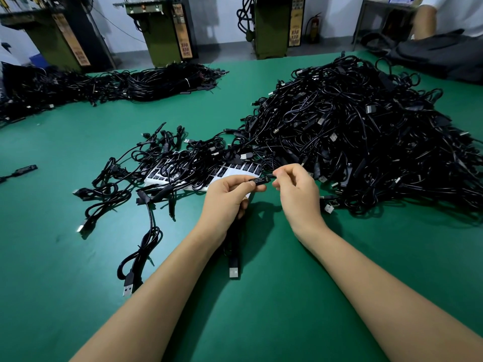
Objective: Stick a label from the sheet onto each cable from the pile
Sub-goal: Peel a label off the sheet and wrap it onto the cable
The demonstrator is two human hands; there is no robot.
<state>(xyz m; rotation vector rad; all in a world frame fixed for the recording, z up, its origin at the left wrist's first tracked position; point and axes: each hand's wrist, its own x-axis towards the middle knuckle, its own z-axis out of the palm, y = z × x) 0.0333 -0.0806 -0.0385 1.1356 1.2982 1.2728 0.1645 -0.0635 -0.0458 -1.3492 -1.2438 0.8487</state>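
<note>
1. Pile (366,131): a large heap of black cables, spreading up and away to the right of the right hand (295,190); its near edge lies just beside that hand's knuckles. The right hand is much the nearer of the two.
2. Table (261,296): green mat under both forearms and all stock.
3. Loose cables (146,184): a smaller scatter to the left of the left hand (224,197), partly lying over the sheet.
4. Label sheet (235,169): white backing with rows of black labels, just beyond the left hand and half buried under loose cables.
5. Cable in hand (234,259): runs down from under the left hand toward the body, its plug end resting on the mat between the forearms.
6. Controller block (258,181): a slim black piece with white lettering, long axis running left to right between the two hands. The left hand pinches its left end between thumb and fingers. The right hand, fingers curled, has its fingertips at the right end; whether they grip it cannot be told. Judged step: pressing the label down along that axis.
</note>
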